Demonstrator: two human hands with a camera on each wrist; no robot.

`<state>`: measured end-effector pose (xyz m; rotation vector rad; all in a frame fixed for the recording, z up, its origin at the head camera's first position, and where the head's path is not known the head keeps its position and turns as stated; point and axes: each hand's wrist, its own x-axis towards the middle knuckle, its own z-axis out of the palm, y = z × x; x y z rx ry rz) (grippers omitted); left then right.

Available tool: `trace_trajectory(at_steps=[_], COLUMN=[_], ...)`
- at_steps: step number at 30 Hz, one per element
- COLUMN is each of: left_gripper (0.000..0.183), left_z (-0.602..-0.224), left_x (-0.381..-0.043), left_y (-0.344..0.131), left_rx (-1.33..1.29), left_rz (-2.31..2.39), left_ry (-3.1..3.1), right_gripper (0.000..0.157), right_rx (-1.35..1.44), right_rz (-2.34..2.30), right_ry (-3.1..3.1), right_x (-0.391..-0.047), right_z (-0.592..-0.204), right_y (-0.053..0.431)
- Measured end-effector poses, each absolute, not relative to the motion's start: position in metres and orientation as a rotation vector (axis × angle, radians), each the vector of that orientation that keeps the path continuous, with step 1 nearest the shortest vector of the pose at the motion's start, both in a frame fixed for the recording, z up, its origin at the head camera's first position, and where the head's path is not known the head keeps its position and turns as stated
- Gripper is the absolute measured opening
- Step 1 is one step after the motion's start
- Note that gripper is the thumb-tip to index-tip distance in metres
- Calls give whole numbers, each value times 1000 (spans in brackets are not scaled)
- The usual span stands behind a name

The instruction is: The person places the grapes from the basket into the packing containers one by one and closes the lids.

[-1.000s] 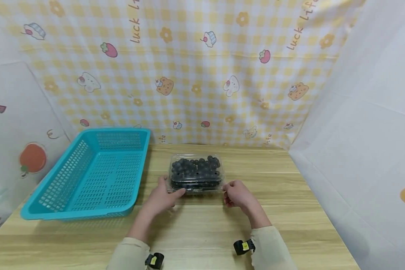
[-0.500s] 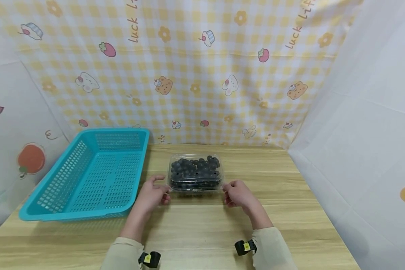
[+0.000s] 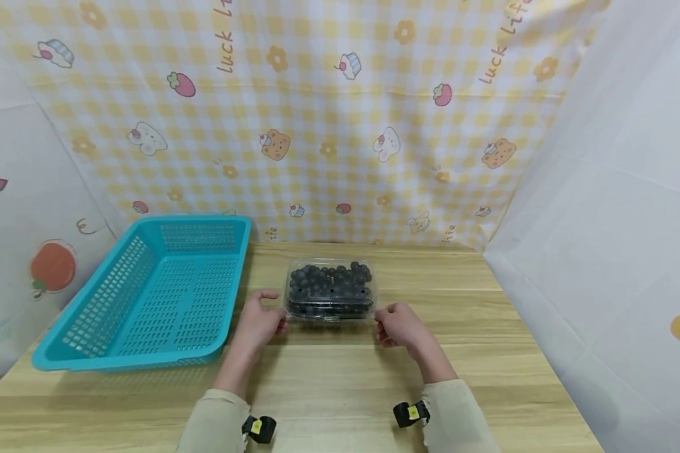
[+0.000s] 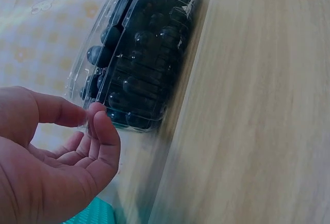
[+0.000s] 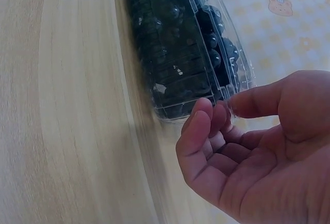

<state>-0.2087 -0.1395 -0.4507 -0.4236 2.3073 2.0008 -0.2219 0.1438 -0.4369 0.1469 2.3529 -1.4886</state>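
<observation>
A clear plastic clamshell box (image 3: 330, 309) filled with dark grapes (image 3: 323, 279) rests on the wooden table, its lid down. At its front left corner, the thumb and fingertips of my left hand (image 3: 259, 322) pinch the rim, with the index finger held out beside the box in the head view. My right hand (image 3: 399, 325) pinches the front right corner between thumb and curled fingers. Close up, both wrist views show the left hand (image 4: 56, 157) and the right hand (image 5: 252, 152) at the lid's edge, the exact contact partly hidden by the fingers.
A turquoise perforated plastic basket (image 3: 226, 308) stands on the table to the left, close to my left forearm. Behind the table (image 3: 340, 390) hangs a yellow checked cloth (image 3: 328, 113). White sheets (image 3: 606, 220) flank both sides.
My left hand has shifted left from the box's front edge to its front left corner and now pinches there. My right hand stays at the right corner. The box has barely moved.
</observation>
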Motion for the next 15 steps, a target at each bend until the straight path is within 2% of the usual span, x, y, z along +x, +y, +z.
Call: trace_trajectory(at_steps=[15], left_gripper=[45], left_z=[-442], left_x=[-217], left_y=[-134], left_rx=[-393], left_rz=[1757], left_ry=[2436], right_gripper=[32], right_rx=[172], right_rz=[-1475], right_ry=[2461], right_x=[-231], right_z=[-443], right_y=[143])
